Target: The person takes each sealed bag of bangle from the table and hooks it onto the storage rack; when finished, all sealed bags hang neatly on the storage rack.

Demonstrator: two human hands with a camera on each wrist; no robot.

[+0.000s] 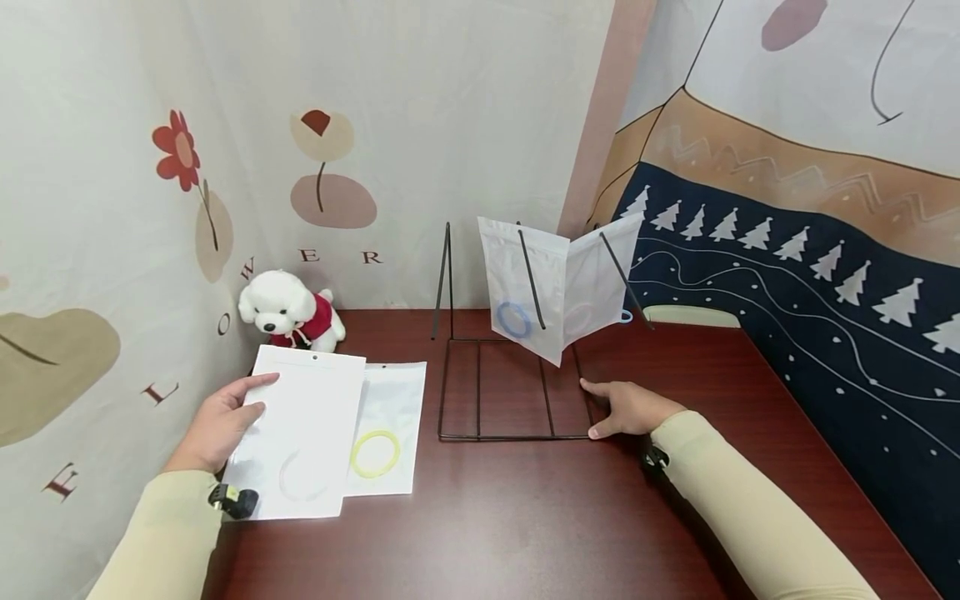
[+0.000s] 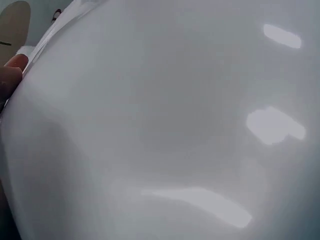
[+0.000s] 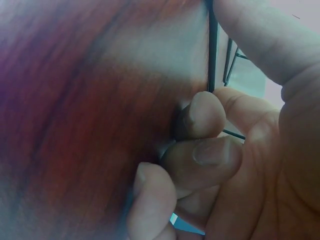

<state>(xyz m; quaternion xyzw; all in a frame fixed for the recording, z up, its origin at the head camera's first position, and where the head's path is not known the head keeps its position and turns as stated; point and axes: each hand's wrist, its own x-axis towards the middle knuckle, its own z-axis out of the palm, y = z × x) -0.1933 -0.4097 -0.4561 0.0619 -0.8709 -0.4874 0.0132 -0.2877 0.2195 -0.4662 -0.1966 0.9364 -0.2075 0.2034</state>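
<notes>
A flat white pouch [image 1: 307,408] with a hanging hole at the top is held by my left hand [image 1: 213,425] at its left edge. A pale ring shape shows faintly low on it, and its glossy surface [image 2: 165,110] fills the left wrist view. Partly under it lies a second pouch [image 1: 390,400] with a yellow ring [image 1: 397,454] showing. My right hand [image 1: 633,407] grips the right side of a black wire rack [image 1: 478,392]; its curled fingers [image 3: 200,160] show in the right wrist view. Two white pouches [image 1: 525,271] hang on the rack's right prongs, a blue ring [image 1: 527,332] visible on one.
A white plush dog [image 1: 277,300] in a red top sits at the back left, behind the pouches. Printed cloth [image 1: 450,125] hangs along the back and both sides. The dark red wooden table [image 1: 480,517] extends in front of the rack.
</notes>
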